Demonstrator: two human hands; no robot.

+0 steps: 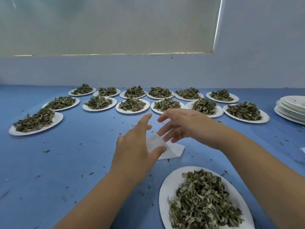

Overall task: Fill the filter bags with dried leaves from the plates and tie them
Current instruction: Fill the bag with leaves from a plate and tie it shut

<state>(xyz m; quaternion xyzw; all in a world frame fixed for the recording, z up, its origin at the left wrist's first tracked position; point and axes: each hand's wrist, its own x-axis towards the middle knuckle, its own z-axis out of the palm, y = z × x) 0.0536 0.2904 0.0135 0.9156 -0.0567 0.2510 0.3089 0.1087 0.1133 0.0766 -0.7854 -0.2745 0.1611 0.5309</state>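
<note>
- Head view: the filter bag (173, 150) lies mid-scene on the blue surface (74, 154), just beyond the near plate (165, 184). Its left part is lifted off the surface.
- Left hand (135, 146) pinches that lifted part, thumb on top, fingers mostly straight behind it.
- Right hand (186, 126) is released: fingers spread, tips at the bag's raised edge, gripping nothing we can confirm.
- We read the step as opening the bag mouth. We see no leaves inside.
- To do it well, the left pinch should hold one layer only, while the right fingertips slide in and part the other layer.
- The material looks thin and paper-like, so we'd pull gently and not tug at the seam.
- Once the mouth gapes, we'd hold it over the near plate's dried leaves (203, 200) so spills land back on the plate. Loose bits litter the surface.
- The far rows of full plates (132, 104) and the empty stack (292, 108) at far right play no part in this step.
</note>
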